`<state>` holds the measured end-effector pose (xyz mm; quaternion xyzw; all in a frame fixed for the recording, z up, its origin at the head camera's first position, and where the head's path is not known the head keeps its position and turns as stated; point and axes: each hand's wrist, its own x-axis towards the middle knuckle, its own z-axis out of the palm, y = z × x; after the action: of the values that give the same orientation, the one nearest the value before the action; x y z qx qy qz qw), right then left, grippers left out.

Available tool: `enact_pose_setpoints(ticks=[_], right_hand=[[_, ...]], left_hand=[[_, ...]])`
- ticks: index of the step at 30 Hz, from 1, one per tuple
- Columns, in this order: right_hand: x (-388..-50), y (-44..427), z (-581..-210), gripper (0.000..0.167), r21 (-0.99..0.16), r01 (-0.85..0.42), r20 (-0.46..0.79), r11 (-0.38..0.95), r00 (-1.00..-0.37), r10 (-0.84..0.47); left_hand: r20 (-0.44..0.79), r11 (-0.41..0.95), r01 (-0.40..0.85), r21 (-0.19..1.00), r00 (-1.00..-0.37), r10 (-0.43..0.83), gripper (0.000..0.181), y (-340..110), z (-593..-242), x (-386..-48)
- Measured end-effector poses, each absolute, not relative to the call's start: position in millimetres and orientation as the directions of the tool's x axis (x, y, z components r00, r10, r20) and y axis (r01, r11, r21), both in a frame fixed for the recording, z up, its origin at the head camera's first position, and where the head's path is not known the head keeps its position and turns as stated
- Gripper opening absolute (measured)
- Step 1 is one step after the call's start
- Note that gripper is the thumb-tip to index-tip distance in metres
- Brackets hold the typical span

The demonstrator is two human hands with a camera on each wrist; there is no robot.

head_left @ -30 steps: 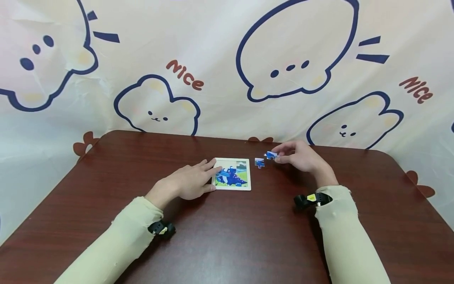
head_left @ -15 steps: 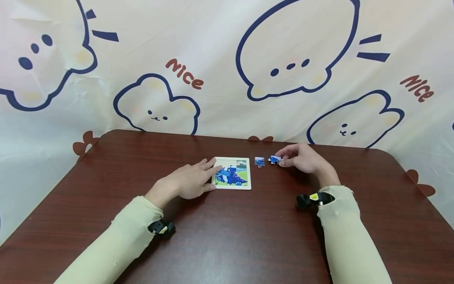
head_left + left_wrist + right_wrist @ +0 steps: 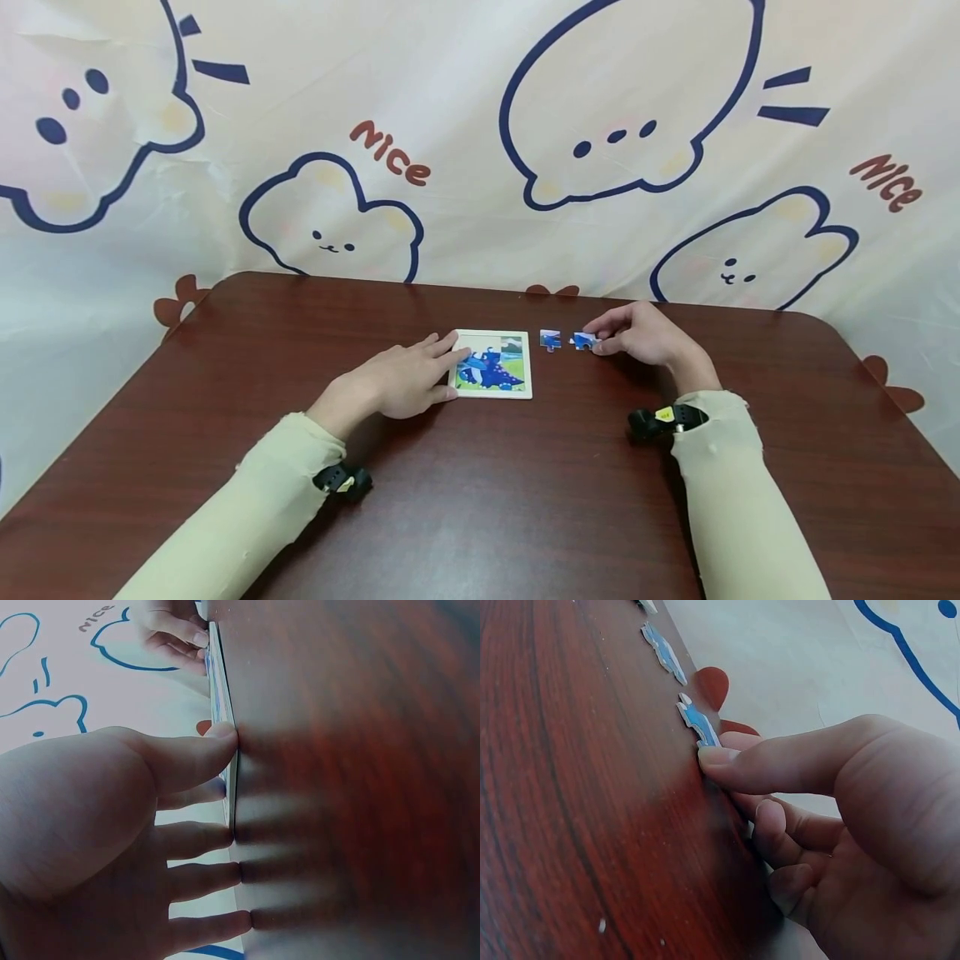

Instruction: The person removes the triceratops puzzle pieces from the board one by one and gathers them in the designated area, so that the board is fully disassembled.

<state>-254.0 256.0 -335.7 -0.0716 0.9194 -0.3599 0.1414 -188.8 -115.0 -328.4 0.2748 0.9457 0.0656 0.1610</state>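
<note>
Taking the puzzle tray as the clock's centre, your left sleeve (image 3: pixel 225 508) lay nearest at eight o'clock and your right sleeve (image 3: pixel 746 500) at four, both pale, over the reddish-brown table (image 3: pixel 480 517). A black strapped device (image 3: pixel 666 422) sat at your right wrist, and another was at your left. Your left hand (image 3: pixel 405 383) was at nine o'clock, its fingers straight and spread; the thumb touched the tray's near corner, and the index finger reached over the rim onto the picture. The white-rimmed puzzle tray (image 3: pixel 495 396) lay flat, showing a blue dinosaur, with a pale patch toward its eleven o'clock. Between two and three o'clock, your right hand (image 3: pixel 641 335) pinched the outer end of a blue puzzle piece (image 3: pixel 582 341) between thumb and index finger. A second loose piece (image 3: pixel 550 339) lay between that one and the tray, touching neither. Farthest off, at twelve, hung a pale backdrop (image 3: pixel 465 75) printed with dark-blue cartoon outlines and the word "Nice".
</note>
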Motion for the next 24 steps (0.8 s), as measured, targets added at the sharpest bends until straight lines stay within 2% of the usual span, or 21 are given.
enact_pose_setpoints(ticks=[24], right_hand=[[-253.9, 255.0, -337.8, 0.032, -0.691, -0.006, -0.209, 0.723, -0.956, -0.207]], left_hand=[[-0.27, 0.842, 0.491, 0.223, -0.799, 0.538, 0.069, -115.0, -327.3, -187.5]])
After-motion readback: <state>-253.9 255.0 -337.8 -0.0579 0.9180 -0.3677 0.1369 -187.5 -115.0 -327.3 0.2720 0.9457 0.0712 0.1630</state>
